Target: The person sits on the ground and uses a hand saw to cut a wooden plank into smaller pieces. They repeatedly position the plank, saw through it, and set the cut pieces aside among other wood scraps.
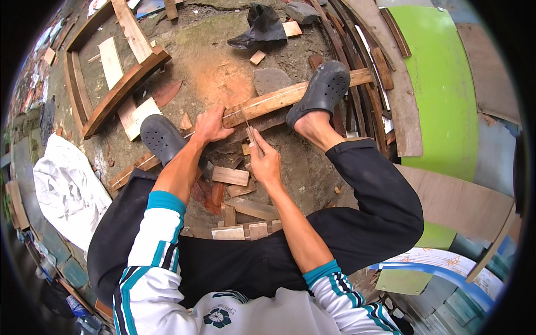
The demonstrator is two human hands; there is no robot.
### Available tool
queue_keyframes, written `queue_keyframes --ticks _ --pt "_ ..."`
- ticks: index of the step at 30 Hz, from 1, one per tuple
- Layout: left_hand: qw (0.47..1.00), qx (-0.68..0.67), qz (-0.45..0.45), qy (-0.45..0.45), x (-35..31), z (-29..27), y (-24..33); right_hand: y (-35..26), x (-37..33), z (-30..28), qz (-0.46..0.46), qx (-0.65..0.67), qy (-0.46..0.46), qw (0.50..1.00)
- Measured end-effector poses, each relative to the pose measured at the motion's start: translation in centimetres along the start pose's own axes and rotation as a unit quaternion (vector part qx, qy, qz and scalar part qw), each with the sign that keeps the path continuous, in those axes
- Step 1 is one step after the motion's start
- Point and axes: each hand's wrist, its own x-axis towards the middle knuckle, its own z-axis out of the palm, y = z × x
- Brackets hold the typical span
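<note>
Ground (192, 47): rough and dirty, with a patch of orange dust (223, 81) just beyond the work and black plastic (259, 28) lying farther out.
Wooden beam (273, 103): long and narrow, it slants across in front of the seated person, its left end nearer the body and its right end reaching a pile of long dark strips (354, 95).
Left hand (212, 125): grasping the wooden beam, just left of where the blade meets it.
Right hand (265, 162): closed around the near end of a thin-bladed tool (246, 120); from here I see the blade almost edge-on, set across the wooden beam.
Feet: the right clog (322, 92) is planted on the wooden beam, right of the tool; the left clog (162, 137) is by its left part, though I can't tell how firmly it bears on it.
Offcuts: short wood blocks (230, 176) lie scattered between the legs.
Left side: a wooden frame (120, 92) beyond the left clog, and a white sack (70, 184) beside the left leg.
Right side: a bright green board (441, 84) past the dark strips.
</note>
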Motion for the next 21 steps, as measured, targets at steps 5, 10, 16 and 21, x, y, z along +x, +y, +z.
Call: queue_keyframes --ticks 5,10,16,21 --pt "0.999 0.026 -0.009 -0.023 -0.2 -0.1 -0.7 -2.4 -5.4 -1.6 0.011 -0.016 -0.006 1.000" --pt "1.000 0.001 -0.007 -0.011 -0.3 0.1 -0.4 -0.2 -11.1 -4.6 -0.031 -0.041 0.006 0.999" --pt "1.000 -0.012 0.000 -0.018 0.3 -0.3 -0.6 1.3 -0.6 0.9 0.002 0.009 0.018 1.000" --pt "1.000 0.007 0.003 0.005 -0.6 0.1 -0.3 -1.5 -3.5 -1.4 0.019 -0.011 -0.005 1.000"
